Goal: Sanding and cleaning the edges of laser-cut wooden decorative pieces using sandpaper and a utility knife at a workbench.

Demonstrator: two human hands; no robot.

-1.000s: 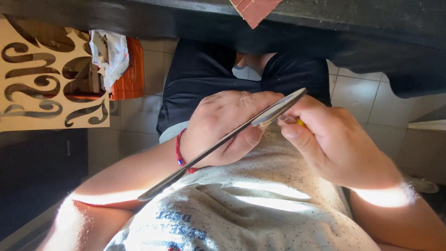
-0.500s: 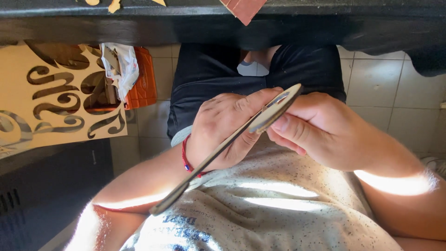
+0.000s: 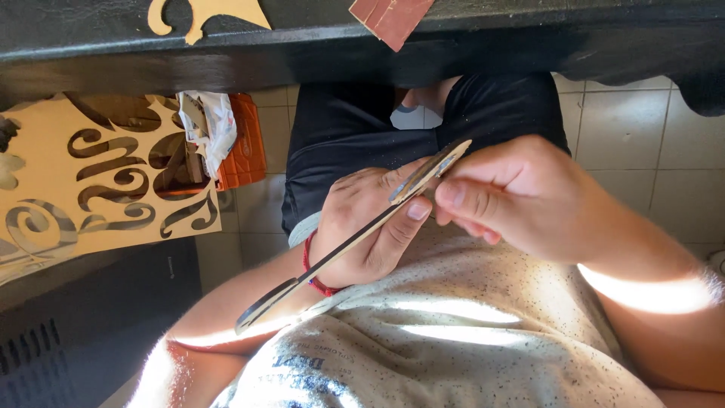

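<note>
Here the left hand [image 3: 370, 227] is wrapped around a long, thin, flat wooden piece [image 3: 340, 245]. The thumb presses on top of it and the other fingers curl under, so the hand is gripping the wood tight. The wood is seen from its edge. It slants from down low on the left, near the arm, up to the right in the middle of the view, over the person's lap. There is a red band [image 3: 313, 268] on the left wrist.

The right hand [image 3: 521, 196] is just to the right, with its fingers bunched up and pinched at the top end of the wooden piece. The fingertips touch the wood there. I cannot tell if something small is held between them.

Below the hands is a speckled light shirt [image 3: 468, 332] with bright sun on it. Past the hands are dark shorts [image 3: 355, 136] and a tiled floor [image 3: 627, 143].

Far off at the top is a dark table edge [image 3: 302, 53]. A brown sheet of sandpaper [image 3: 393, 17] and a small wooden cutout [image 3: 204, 13] lie on it. On the left stands a wooden board with curly shapes cut out [image 3: 98, 181], and next to it an orange box [image 3: 243, 151] with a crumpled bag [image 3: 205, 125].
</note>
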